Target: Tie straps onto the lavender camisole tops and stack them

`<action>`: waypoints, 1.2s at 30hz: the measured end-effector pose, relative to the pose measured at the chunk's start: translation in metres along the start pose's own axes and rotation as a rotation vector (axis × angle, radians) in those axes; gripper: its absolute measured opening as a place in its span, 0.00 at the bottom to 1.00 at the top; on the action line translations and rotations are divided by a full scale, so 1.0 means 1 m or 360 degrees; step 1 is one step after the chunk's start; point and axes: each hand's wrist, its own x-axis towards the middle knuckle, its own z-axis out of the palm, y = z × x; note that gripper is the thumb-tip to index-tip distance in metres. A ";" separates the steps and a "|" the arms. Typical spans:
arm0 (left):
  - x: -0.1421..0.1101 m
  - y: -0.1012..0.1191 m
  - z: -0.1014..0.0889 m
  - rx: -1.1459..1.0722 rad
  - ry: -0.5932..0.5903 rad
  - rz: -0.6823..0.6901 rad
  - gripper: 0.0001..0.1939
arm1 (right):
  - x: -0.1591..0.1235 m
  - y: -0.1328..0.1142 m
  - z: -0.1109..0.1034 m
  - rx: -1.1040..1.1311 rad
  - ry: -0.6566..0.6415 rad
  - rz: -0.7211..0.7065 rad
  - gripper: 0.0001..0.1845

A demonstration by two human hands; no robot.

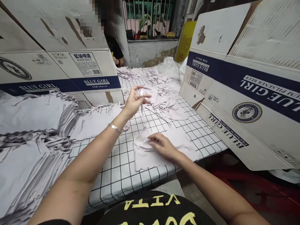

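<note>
A pale pinkish-white cloth garment (150, 157) with a scalloped edge lies flat before me on the checked tablecloth. From its top a thin strap (142, 113) rises to my left hand (135, 101), whose fingers are bent with the strap between them. My right hand (164, 147) rests on the garment, its fingertips curled and pinching the wrinkled cloth. Beyond both hands is a loose heap of similar pale pieces with straps (164, 97). The exact grip of the right fingertips is partly hidden.
Tall stacks of pale garments (30, 112) stand along the left side. Open cardboard boxes flank the table, one at the left (100, 89) and one at the right (211, 81). Clear plastic (170, 67) lies at the far end, near another person's arm (119, 61).
</note>
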 end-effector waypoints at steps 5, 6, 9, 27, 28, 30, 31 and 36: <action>-0.048 0.013 0.016 0.1092 -0.0811 0.0702 0.33 | 0.030 -0.010 -0.049 0.1052 0.0039 0.0280 0.16; -0.052 0.013 0.017 0.1158 -0.0856 0.0785 0.35 | 0.033 -0.012 -0.053 0.1168 -0.0046 0.0276 0.16; -0.056 0.011 0.018 0.1071 -0.0826 0.0844 0.42 | 0.033 -0.017 -0.055 0.1391 -0.0290 0.0266 0.19; -0.051 -0.002 0.019 0.0146 -0.0461 -0.0047 0.38 | 0.044 -0.034 -0.049 0.0744 -0.0529 0.0247 0.12; -0.057 -0.005 0.017 0.0307 -0.0351 -0.0042 0.35 | 0.043 -0.031 -0.050 0.0758 -0.0554 0.0303 0.12; -0.076 -0.016 0.012 0.0715 -0.0214 -0.0073 0.23 | 0.041 -0.023 -0.054 0.0853 -0.0504 0.0457 0.13; -0.088 -0.023 0.011 0.0931 -0.0238 -0.0117 0.16 | 0.040 -0.019 -0.055 0.0922 -0.0450 0.0546 0.14; -0.146 -0.048 0.012 0.1599 -0.0578 -0.0336 0.12 | 0.038 -0.003 -0.059 0.1103 -0.0274 0.0847 0.16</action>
